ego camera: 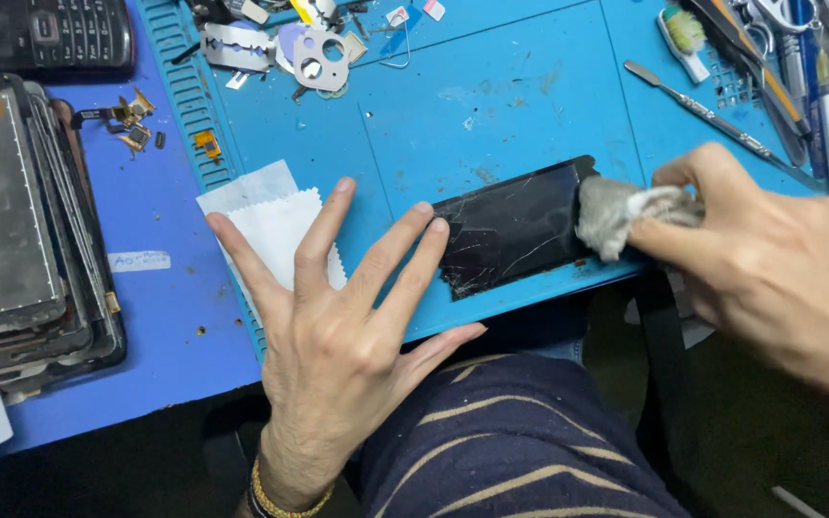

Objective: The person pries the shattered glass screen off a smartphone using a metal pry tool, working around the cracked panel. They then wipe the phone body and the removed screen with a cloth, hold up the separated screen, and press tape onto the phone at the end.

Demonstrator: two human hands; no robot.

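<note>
A cracked black phone screen lies flat near the front edge of a blue work mat. My left hand is spread open on the mat, and two fingertips press on the screen's left end. My right hand pinches a crumpled grey cloth against the screen's right end. A white wipe packet lies partly under my left fingers.
A stack of old phone screens stands at the left, with a keypad phone behind it. Small metal parts lie at the back of the mat. A metal spudger, a brush and other tools lie at the right.
</note>
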